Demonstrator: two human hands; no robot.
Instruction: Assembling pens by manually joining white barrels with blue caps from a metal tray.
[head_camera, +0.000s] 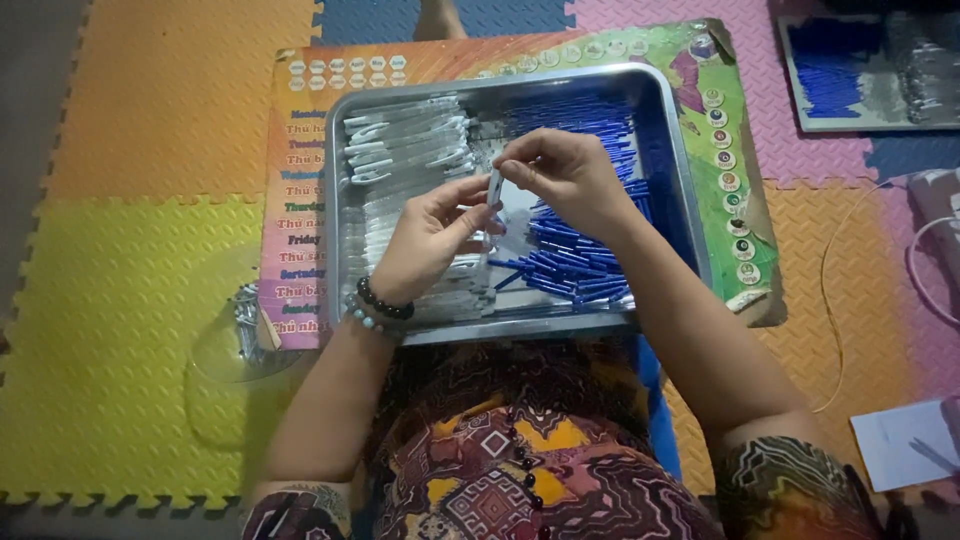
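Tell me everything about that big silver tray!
The tray is a shiny metal rectangle with raised walls and rounded corners. It lies flat on a colourful printed mat over foam floor tiles. White clear pen parts fill its left side, blue pen parts its right. Both hands hover above its middle, holding a small white piece.

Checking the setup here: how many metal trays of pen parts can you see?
2: one tray under both hands on the printed mat, another at the top right edge, partly cut off.
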